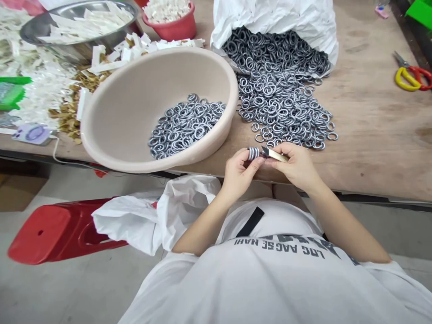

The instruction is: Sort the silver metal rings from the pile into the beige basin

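Note:
My left hand is closed on a short stack of grey rings at the table's front edge. Beside it, my right hand pinches a small knife-like tool with a pale body and a dark pointed tip. That tip meets the right end of the stack, close to my left fingertips; the exact contact is too small to make out. Just beyond both hands spreads a heap of loose grey rings. To their left, a large beige basin holds more rings.
The heap spills from a white sack. Scissors lie at the right. A metal bowl of white strips, a red tub and a purple phone-like device are at the left. A red stool stands below.

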`<act>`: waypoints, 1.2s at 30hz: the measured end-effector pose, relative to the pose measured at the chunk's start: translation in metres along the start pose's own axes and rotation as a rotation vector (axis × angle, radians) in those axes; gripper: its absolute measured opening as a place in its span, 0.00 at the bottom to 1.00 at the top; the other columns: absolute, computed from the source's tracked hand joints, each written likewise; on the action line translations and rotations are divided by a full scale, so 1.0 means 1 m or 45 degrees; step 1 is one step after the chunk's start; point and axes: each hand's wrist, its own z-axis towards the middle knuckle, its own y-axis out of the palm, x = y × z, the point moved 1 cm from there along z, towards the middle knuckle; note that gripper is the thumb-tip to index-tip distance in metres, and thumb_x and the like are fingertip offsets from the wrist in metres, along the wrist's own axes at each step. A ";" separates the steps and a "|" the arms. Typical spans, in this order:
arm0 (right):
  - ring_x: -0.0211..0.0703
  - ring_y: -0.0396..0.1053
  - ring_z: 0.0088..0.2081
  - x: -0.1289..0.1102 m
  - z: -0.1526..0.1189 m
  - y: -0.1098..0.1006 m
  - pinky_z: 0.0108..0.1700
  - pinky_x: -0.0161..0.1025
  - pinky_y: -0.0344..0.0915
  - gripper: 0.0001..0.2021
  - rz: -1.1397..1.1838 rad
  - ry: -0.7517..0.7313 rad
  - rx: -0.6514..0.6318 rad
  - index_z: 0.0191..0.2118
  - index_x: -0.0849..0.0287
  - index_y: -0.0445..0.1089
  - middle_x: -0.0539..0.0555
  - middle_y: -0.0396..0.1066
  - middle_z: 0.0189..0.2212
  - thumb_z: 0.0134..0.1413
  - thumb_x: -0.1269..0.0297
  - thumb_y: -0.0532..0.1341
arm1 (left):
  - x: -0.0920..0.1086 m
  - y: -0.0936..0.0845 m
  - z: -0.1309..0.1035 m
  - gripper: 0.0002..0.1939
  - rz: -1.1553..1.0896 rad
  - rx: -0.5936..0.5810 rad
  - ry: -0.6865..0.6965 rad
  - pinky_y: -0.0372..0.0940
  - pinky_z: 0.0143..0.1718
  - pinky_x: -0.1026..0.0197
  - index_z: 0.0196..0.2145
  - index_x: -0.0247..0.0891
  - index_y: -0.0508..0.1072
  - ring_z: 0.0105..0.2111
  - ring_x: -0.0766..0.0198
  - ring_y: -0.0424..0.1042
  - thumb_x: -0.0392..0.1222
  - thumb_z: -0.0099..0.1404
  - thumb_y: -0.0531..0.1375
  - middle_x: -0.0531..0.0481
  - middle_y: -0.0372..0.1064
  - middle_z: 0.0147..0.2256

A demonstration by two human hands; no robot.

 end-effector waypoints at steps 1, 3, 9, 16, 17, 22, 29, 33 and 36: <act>0.42 0.69 0.35 -0.003 -0.003 -0.003 0.39 0.38 0.61 0.08 0.063 0.004 -0.011 0.35 0.58 0.76 0.50 0.74 0.32 0.53 0.59 0.69 | 0.002 0.002 0.000 0.14 -0.052 -0.018 -0.024 0.63 0.39 0.61 0.36 0.37 0.77 0.35 0.62 0.69 0.51 0.66 0.62 0.48 0.73 0.34; 0.41 0.68 0.34 -0.009 -0.008 -0.009 0.38 0.38 0.60 0.09 0.119 0.019 -0.029 0.33 0.58 0.75 0.49 0.73 0.30 0.52 0.59 0.70 | 0.005 0.004 -0.001 0.14 -0.151 0.017 -0.071 0.64 0.39 0.61 0.36 0.37 0.77 0.34 0.62 0.69 0.52 0.65 0.63 0.49 0.73 0.34; 0.37 0.62 0.30 -0.008 -0.012 -0.019 0.33 0.36 0.57 0.11 0.288 0.135 -0.163 0.31 0.59 0.74 0.47 0.68 0.26 0.47 0.59 0.73 | 0.012 0.007 -0.004 0.14 -0.423 -0.116 -0.142 0.64 0.36 0.62 0.38 0.36 0.77 0.32 0.64 0.69 0.50 0.62 0.67 0.50 0.73 0.32; 0.35 0.60 0.26 0.002 -0.016 -0.004 0.31 0.35 0.58 0.14 0.655 0.292 -0.025 0.31 0.58 0.71 0.46 0.66 0.24 0.51 0.52 0.70 | 0.015 0.006 -0.011 0.09 -0.127 0.189 0.137 0.64 0.40 0.61 0.33 0.36 0.77 0.36 0.62 0.70 0.45 0.62 0.67 0.48 0.72 0.33; 0.36 0.63 0.28 0.001 -0.016 -0.004 0.33 0.35 0.60 0.13 0.646 0.271 0.051 0.34 0.58 0.72 0.47 0.69 0.27 0.53 0.53 0.70 | 0.015 0.007 -0.012 0.08 -0.097 0.209 0.168 0.64 0.41 0.61 0.33 0.37 0.77 0.35 0.62 0.70 0.44 0.62 0.67 0.48 0.72 0.33; 0.37 0.66 0.34 -0.011 -0.021 0.000 0.38 0.36 0.63 0.13 0.610 0.152 0.110 0.40 0.57 0.73 0.49 0.71 0.33 0.54 0.54 0.69 | 0.011 0.017 -0.014 0.10 -0.130 0.187 0.146 0.64 0.39 0.61 0.31 0.37 0.76 0.34 0.63 0.68 0.46 0.61 0.68 0.49 0.70 0.31; 0.38 0.66 0.34 -0.012 -0.025 -0.001 0.39 0.37 0.63 0.08 0.523 0.070 0.071 0.38 0.57 0.72 0.48 0.69 0.31 0.57 0.59 0.67 | 0.012 0.019 -0.015 0.14 -0.519 -0.024 -0.192 0.65 0.34 0.63 0.37 0.35 0.79 0.29 0.66 0.68 0.49 0.59 0.69 0.51 0.72 0.29; 0.41 0.68 0.38 -0.015 -0.023 -0.003 0.44 0.40 0.64 0.06 0.443 -0.010 0.057 0.40 0.57 0.73 0.51 0.72 0.35 0.59 0.62 0.65 | 0.014 0.018 -0.014 0.16 -0.644 -0.111 -0.230 0.66 0.33 0.64 0.39 0.35 0.81 0.27 0.68 0.69 0.48 0.57 0.71 0.51 0.73 0.27; 0.40 0.68 0.36 -0.016 -0.023 -0.003 0.43 0.39 0.64 0.06 0.432 -0.046 0.057 0.39 0.57 0.73 0.50 0.71 0.34 0.62 0.61 0.62 | 0.014 0.020 -0.015 0.14 -0.690 -0.119 -0.223 0.68 0.33 0.65 0.39 0.35 0.80 0.27 0.69 0.70 0.46 0.57 0.71 0.52 0.73 0.28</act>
